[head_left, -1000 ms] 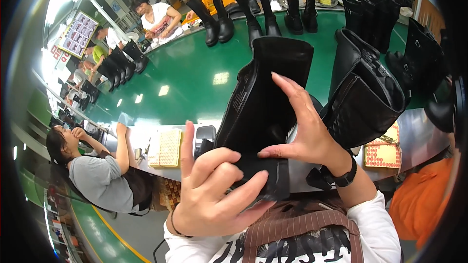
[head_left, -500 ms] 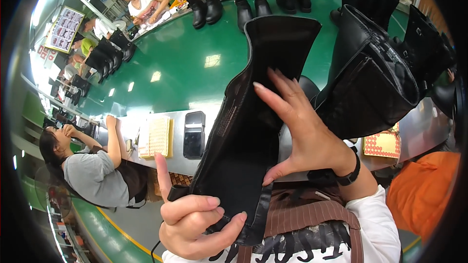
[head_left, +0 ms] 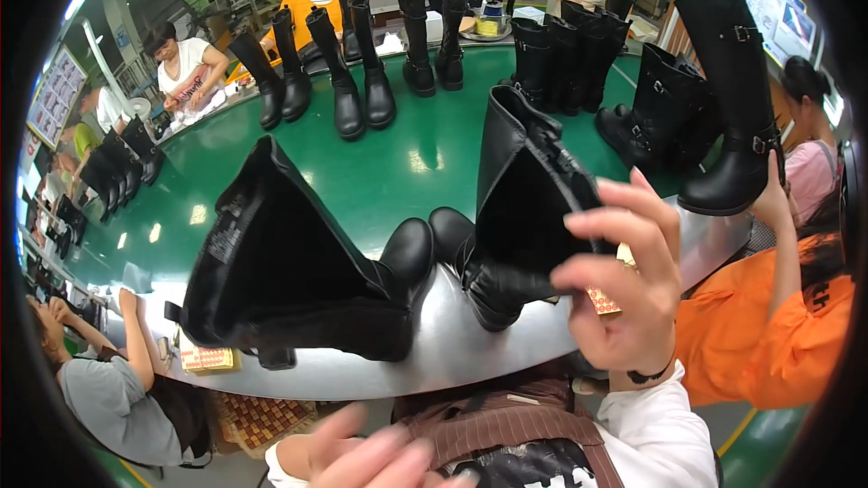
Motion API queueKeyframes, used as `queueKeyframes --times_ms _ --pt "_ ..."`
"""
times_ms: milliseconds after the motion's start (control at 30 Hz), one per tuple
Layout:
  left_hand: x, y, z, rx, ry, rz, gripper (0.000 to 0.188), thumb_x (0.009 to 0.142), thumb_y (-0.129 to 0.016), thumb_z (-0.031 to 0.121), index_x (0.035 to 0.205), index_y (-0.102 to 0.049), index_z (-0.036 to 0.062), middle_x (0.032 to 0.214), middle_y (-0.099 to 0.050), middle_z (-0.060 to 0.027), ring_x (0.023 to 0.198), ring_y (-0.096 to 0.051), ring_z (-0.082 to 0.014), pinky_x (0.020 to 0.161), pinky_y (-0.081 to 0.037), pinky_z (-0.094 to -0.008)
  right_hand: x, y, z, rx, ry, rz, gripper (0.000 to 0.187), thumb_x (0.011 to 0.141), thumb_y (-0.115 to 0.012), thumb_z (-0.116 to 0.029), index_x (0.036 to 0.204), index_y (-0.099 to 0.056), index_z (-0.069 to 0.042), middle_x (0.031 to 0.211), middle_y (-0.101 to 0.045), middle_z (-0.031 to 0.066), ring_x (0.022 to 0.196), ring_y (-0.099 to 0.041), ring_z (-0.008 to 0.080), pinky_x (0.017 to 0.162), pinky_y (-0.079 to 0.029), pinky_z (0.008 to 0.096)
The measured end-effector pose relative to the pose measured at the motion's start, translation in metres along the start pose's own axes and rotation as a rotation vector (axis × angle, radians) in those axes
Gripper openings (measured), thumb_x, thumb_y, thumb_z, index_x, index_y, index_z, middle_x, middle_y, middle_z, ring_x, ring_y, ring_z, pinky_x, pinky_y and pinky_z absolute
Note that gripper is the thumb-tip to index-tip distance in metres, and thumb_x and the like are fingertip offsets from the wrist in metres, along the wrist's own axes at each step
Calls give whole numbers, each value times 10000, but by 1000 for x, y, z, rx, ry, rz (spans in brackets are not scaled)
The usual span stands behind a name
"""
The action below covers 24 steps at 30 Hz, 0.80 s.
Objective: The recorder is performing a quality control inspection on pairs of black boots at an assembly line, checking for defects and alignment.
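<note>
Two black boots lie toe to toe on the metal table edge in front of me, shafts unzipped and gaping. The left boot (head_left: 298, 280) rests untouched on its side. At the right boot (head_left: 515, 181), my right hand (head_left: 628, 276) hovers over or touches the open shaft edge. Its fingers are curled but apart, and whether they touch the leather is unclear. My left hand (head_left: 380, 456) is low in front of my apron, smeared by motion, fingers stretched out and nothing seen in them.
Black boots (head_left: 348, 81) stand in pairs along the green tabletop (head_left: 380, 167). A person in orange (head_left: 759, 325) at right holds up a tall boot (head_left: 728, 108); a person in grey (head_left: 117, 398) sits at left. Yellow card stacks (head_left: 208, 357) lie partly behind the boots.
The boot shaft both hands held has been let go and now lies on the table at left. My right hand has moved right to the other boot; my left hand dropped lower. The view shifted.
</note>
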<state>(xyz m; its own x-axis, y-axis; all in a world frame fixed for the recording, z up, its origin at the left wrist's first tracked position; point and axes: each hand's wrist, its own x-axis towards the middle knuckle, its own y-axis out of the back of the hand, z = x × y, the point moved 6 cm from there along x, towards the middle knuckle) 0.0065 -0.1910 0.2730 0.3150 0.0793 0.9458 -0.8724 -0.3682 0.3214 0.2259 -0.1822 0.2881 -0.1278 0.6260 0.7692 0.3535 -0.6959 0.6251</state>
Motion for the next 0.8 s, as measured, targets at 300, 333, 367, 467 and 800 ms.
queueKeyframes --times_ms 300,333,367,467,800 --pt "-63 -176 -102 -525 816 -436 887 844 -700 281 1492 -166 -4 1427 -377 -265 1291 -432 -368 1065 -356 -418 -53 16 15 102 -71 206 206 455 -618 -11 634 -633 -112 1149 -522 153 1203 -464 455 990 -410 545" --pt "-72 -192 -103 -583 884 -431 824 852 -688 269 1479 -219 10 1372 -444 -263 1243 -483 -365 1033 -390 -416 -57 18 16 142 -80 241 169 501 -631 -19 641 -635 -114 1180 -501 162 1220 -457 460 992 -402 549" --pt "-77 -204 -102 -632 896 -393 764 860 -675 258 1466 -272 25 1316 -511 -262 1196 -534 -362 1001 -424 -414 -59 20 17 184 -90 278 135 547 -644 -26 649 -638 -115 1211 -481 171 1237 -449 466 995 -393 554" --pt "-95 -229 -94 -734 968 -465 427 916 -579 192 1292 -500 7 1152 -623 -232 1077 -610 -348 923 -474 -410 -58 13 13 163 -129 250 116 640 -648 -81 736 -584 -95 1316 -403 240 1255 -431 496 1021 -363 561" --pt "-175 -70 -123 24 1022 292 440 856 -662 107 1240 -471 11 1151 -490 -145 1146 -433 -248 961 -390 -363 -43 -17 15 198 -166 273 350 738 -766 -216 863 -455 -116 1451 -302 289 1298 -414 419 1067 -381 473"
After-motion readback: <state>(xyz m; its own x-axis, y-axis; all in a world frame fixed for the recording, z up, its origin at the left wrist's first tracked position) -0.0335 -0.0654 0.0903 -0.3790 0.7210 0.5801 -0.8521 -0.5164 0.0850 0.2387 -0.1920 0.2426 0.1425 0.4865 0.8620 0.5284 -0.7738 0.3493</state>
